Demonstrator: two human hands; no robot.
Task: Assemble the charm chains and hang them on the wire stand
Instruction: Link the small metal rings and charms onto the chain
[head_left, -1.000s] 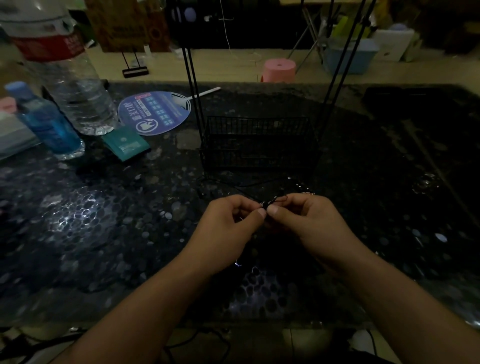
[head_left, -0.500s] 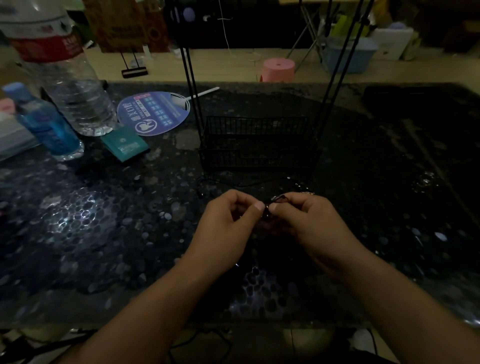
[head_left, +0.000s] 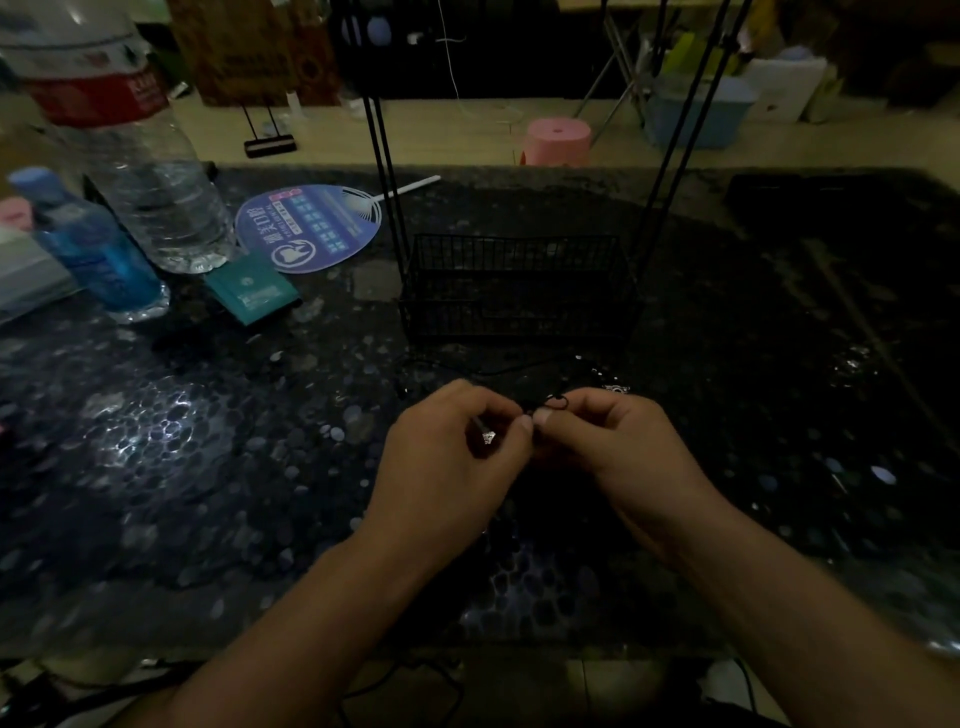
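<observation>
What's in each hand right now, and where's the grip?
Both hands pinch the charm chain: the left hand with a small silver charm showing under its fingers, the right hand beside a small black loop. Finer detail is too dark.

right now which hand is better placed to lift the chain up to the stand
Right, probably. The right hand pinches the black loop and sits below the wire stand; the left hand holds a small silver charm.

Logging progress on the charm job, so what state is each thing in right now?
Left hand: pinching a small silver charm.
Right hand: pinching a black cord loop.
Wire stand: upright; none visibly hung yet.
Big water bottle: upright, partly full.
Small blue bottle: upright, capped.
</observation>
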